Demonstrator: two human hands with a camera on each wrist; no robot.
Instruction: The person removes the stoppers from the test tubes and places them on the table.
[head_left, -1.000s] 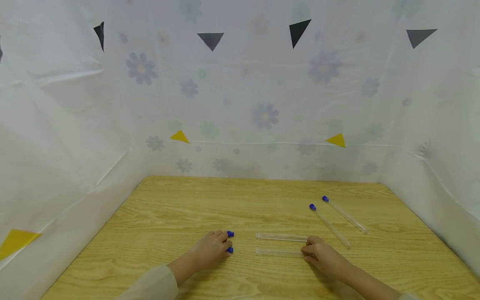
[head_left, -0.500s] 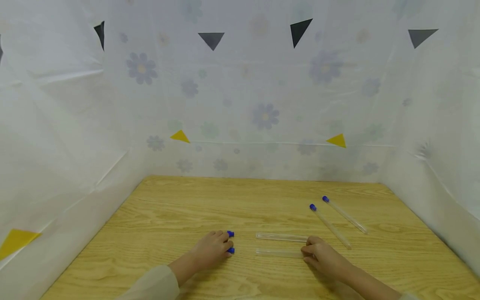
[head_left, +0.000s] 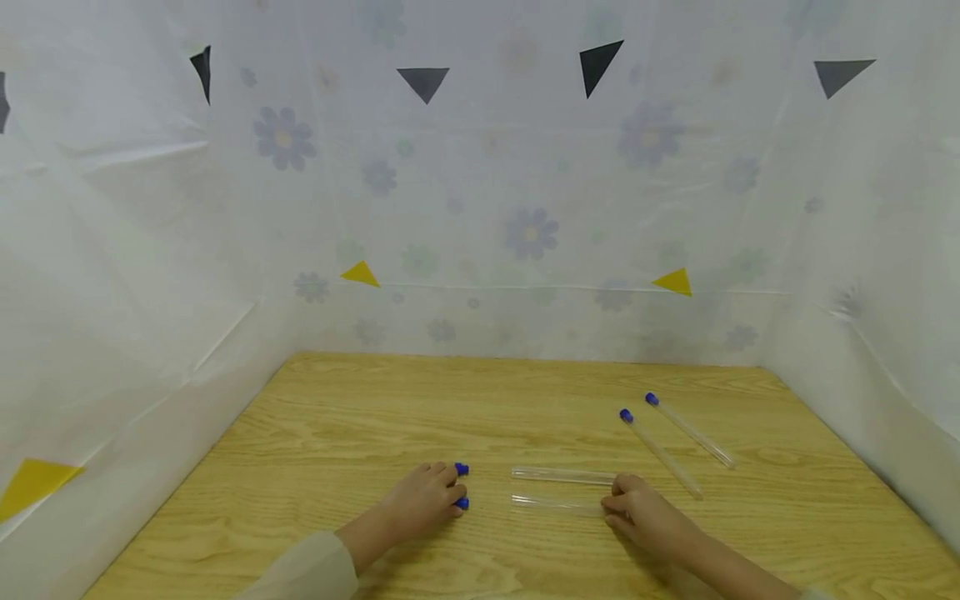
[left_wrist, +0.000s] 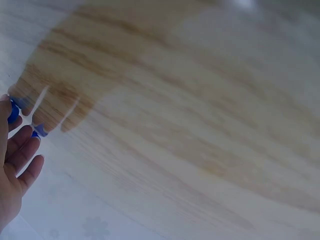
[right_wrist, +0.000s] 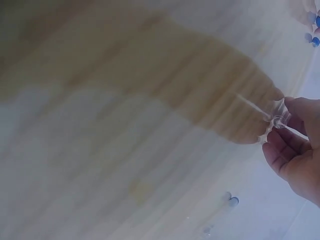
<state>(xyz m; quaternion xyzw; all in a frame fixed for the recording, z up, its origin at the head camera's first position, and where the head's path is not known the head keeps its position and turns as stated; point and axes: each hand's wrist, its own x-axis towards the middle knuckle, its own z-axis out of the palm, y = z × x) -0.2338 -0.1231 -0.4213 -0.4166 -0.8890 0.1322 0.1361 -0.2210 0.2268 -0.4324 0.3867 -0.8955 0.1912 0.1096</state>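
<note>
Two blue caps lie at the fingertips of my left hand (head_left: 420, 502), one the far cap (head_left: 462, 469), the other the near cap (head_left: 462, 503). In the left wrist view, thumb and fingers pinch one blue cap (left_wrist: 13, 112), while the second blue cap (left_wrist: 35, 134) shows beside another finger. My right hand (head_left: 648, 512) holds the right ends of two clear test tubes, the far tube (head_left: 558, 475) and the near tube (head_left: 555, 502). Both tubes lie level and roughly parallel, left ends facing the caps across a short gap. In the right wrist view, fingers pinch a clear tube end (right_wrist: 280, 119).
Two clear tubes with blue caps on, one nearer (head_left: 663, 457) and one farther (head_left: 693, 432), lie slanted on the wooden table (head_left: 420, 400) at the back right. A white flowered sheet (head_left: 465, 208) walls the table at the back and sides.
The near blue cap has edged very slightly to the right in my left fingers. The right hand and both tubes have hardly moved.
</note>
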